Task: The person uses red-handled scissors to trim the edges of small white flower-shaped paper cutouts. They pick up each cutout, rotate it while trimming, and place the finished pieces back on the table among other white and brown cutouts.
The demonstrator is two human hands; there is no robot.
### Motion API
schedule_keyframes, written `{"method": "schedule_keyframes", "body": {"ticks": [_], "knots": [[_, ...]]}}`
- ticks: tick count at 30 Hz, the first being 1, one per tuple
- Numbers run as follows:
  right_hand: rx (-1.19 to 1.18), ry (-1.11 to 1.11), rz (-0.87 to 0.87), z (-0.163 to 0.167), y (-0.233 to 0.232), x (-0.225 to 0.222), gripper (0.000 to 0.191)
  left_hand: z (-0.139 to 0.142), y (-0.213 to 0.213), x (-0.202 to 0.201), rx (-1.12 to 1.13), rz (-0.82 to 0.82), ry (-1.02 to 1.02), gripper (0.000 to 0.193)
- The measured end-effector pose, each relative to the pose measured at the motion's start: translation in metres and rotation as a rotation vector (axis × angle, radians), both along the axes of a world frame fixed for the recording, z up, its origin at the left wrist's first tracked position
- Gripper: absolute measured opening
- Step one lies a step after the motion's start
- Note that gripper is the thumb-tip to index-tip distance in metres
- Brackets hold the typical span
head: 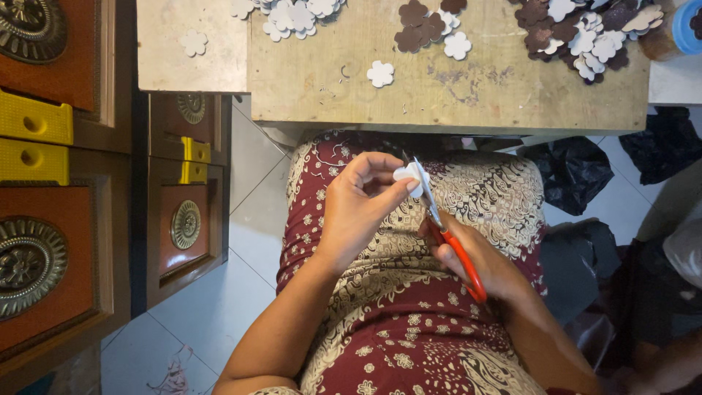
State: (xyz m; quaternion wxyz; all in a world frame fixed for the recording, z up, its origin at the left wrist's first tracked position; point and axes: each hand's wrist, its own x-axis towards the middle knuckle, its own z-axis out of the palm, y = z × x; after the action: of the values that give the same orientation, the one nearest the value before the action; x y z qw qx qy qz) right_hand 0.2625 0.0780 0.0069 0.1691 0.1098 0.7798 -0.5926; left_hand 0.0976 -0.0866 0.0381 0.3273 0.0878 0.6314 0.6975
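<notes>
My left hand (358, 208) pinches a small white flower-shaped cutout (409, 175) between thumb and fingers, above my lap. My right hand (479, 263) grips red-handled thread snips (447, 238), whose metal blades point up and touch the cutout's right edge. Both hands hover over a dark red patterned cloth (409, 322) covering my legs. Just beyond them stands a low wooden table (439, 95).
White flower cutouts (380, 73) and brown flower cutouts (420, 25) lie scattered and piled on the table. Wooden frames with round metal ornaments (186, 223) and yellow plastic pieces (33, 121) stand at the left on the tiled floor. Black plastic bags (574, 172) lie at the right.
</notes>
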Motion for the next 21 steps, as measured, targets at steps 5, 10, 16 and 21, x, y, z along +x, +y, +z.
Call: {"method": "schedule_keyframes", "body": {"ticks": [5, 10, 16, 21], "knots": [[0.022, 0.029, 0.002, 0.0027, -0.0008, 0.0003, 0.095, 0.0040, -0.0012, 0.0018, 0.010, 0.010, 0.035, 0.024], [-0.040, 0.063, 0.006, 0.0069, -0.0022, -0.0013, 0.093, 0.0051, -0.0007, 0.0023, 0.016, 0.031, 0.029, 0.023], [0.009, 0.078, -0.005, 0.0080, -0.0029, -0.0007, 0.099, 0.0023, 0.0028, 0.0060, 0.039, 0.052, 0.024, 0.022], [0.051, 0.037, -0.002, 0.0057, -0.0026, -0.0003, 0.101, 0.0019, 0.0034, 0.0086, 0.019, 0.062, 0.067, 0.021]]}}
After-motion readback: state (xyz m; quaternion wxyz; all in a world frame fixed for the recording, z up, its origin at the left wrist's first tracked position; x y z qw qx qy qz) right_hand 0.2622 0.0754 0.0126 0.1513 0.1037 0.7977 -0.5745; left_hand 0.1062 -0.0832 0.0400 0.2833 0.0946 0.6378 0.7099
